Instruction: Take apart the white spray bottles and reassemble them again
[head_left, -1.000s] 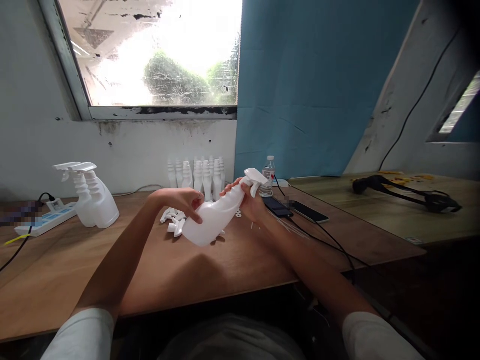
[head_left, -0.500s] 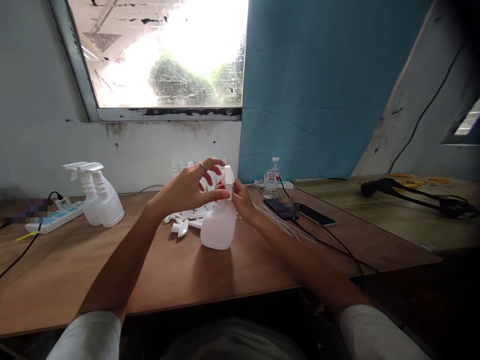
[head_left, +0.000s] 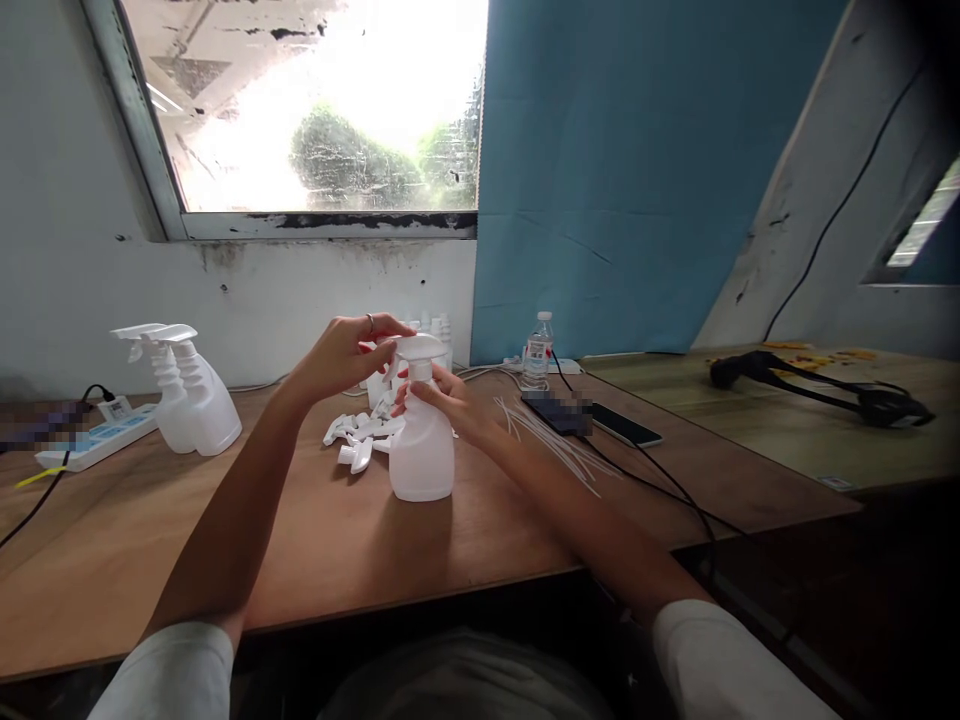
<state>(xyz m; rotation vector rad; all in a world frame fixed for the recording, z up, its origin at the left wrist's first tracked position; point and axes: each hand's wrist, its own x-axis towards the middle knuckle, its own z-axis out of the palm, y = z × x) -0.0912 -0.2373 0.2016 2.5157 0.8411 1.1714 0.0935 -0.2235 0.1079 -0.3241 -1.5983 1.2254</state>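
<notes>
A translucent white spray bottle stands upright on the table in front of me, with a white trigger head on its neck. The head lies sideways, its nozzle end to the left. My left hand, a ring on one finger, has its thumb and fingers closed about the nozzle end. My right hand is wrapped round the bottle's neck just below the head; some of its fingers are hidden behind the bottle. Loose white trigger heads lie in a pile left of the bottle and partly behind it.
Two spray bottles with heads stand at the left beside a power strip. More white bottles stand behind my hands. To the right are thin white tubes, a water bottle, phones with cables, and a black strap-like object.
The trigger head and bottle have turned, so the head now shows side-on with its nozzle leftward. My left hand has moved slightly left, and my right thumb now shows across the neck.
</notes>
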